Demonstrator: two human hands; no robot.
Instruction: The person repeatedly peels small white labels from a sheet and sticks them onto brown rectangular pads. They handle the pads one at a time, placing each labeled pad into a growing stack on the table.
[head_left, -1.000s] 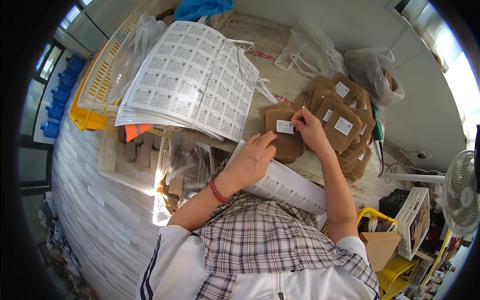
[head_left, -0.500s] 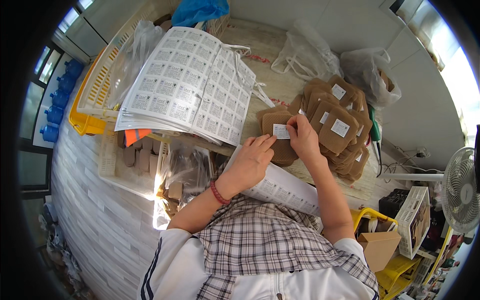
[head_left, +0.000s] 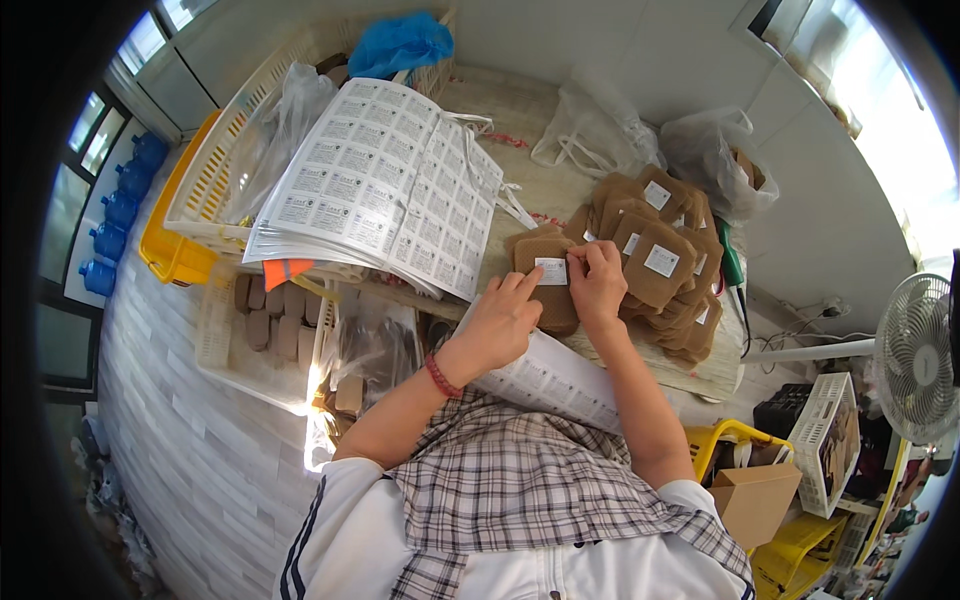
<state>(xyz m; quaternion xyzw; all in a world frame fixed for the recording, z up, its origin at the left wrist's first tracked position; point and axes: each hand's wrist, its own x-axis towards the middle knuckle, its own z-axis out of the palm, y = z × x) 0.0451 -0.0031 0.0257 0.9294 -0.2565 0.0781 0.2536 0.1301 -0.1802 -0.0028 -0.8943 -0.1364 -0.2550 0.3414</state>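
Left hand [head_left: 497,325] is loose, fingertips at the left edge of a small white rectangular label [head_left: 551,271] on a brown textured rounded-square pad [head_left: 533,250], left of a messy brown pad pile [head_left: 655,290]. Right hand [head_left: 598,283] is bunched at the label's right edge, can't tell if it's pinching.

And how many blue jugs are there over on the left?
5, in one slanting row at the far left of the picture: the lowest jug, second jug, third jug, fourth jug and topmost jug. Others may be hidden.
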